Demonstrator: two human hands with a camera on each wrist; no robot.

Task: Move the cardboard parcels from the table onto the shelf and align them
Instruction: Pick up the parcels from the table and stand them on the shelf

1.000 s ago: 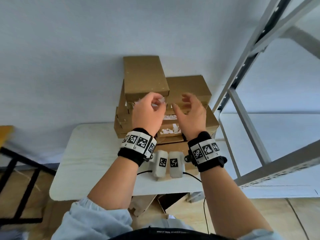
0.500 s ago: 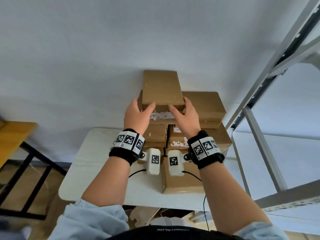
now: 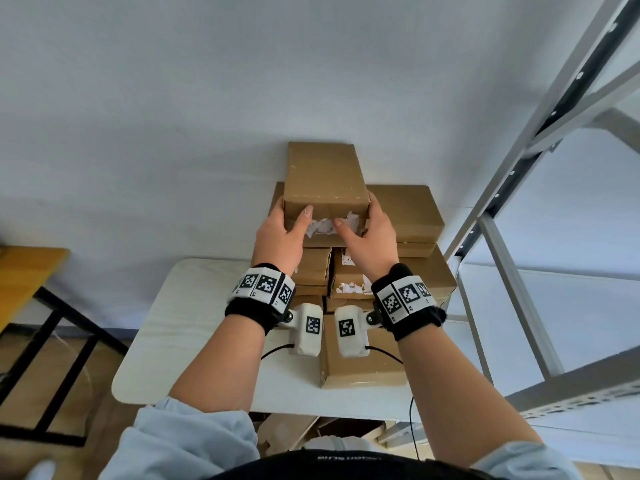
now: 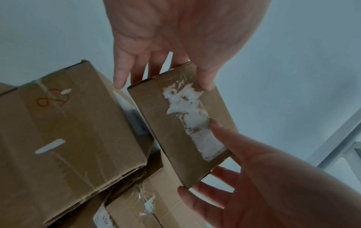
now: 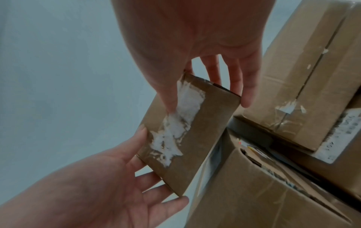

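A small brown cardboard parcel [image 3: 323, 174] with a torn white label on its near end tops a stack of parcels [image 3: 405, 213] on the white table [image 3: 194, 323]. My left hand [image 3: 291, 216] grips its left side, thumb on the near end. My right hand [image 3: 356, 216] grips its right side the same way. In the left wrist view the left hand [image 4: 162, 83] holds the parcel [image 4: 181, 123] from above. The right wrist view shows the right hand [image 5: 209, 106] on the parcel [image 5: 195, 138]. I cannot tell whether it rests on the stack or hangs just above.
Another parcel [image 3: 360, 362] lies flat at the table's front right. The grey metal shelf frame [image 3: 512, 188] stands to the right, with a shelf deck [image 3: 571, 386] beside the table. A yellow table [image 3: 27, 268] on a black frame is at far left. A white wall is behind.
One second ago both hands hovered in front of the stack with fingers curled. They have since closed on the two sides of the top parcel.
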